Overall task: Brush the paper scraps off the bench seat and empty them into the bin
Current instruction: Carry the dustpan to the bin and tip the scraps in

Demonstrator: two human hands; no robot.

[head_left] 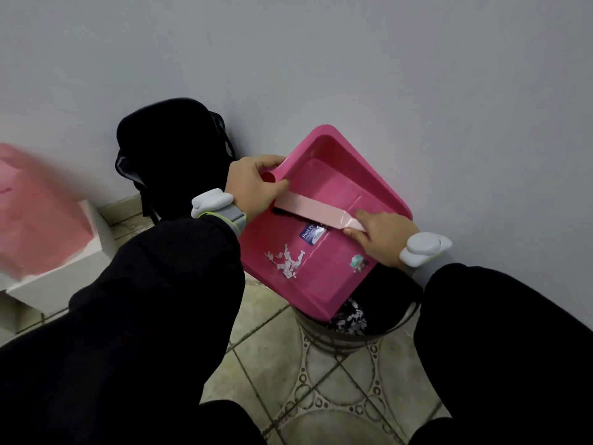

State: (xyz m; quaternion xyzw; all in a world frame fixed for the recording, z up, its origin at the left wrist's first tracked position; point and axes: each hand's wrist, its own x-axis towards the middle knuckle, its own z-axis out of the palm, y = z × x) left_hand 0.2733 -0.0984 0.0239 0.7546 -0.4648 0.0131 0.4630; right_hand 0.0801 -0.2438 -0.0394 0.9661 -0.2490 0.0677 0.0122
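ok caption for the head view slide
Left hand holds the pink dustpan tilted over the bin; right hand holds the brush in it behind the paper scraps.

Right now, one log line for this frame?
phase: emptying | left hand: grips dustpan | right hand: holds brush | scraps: some on dustpan, some in bin

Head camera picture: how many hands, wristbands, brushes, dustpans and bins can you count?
Hands: 2, left hand and right hand
Wristbands: 2, left wristband and right wristband
Brushes: 1, the brush
Dustpans: 1, the dustpan
Bins: 1, the bin
Total: 7
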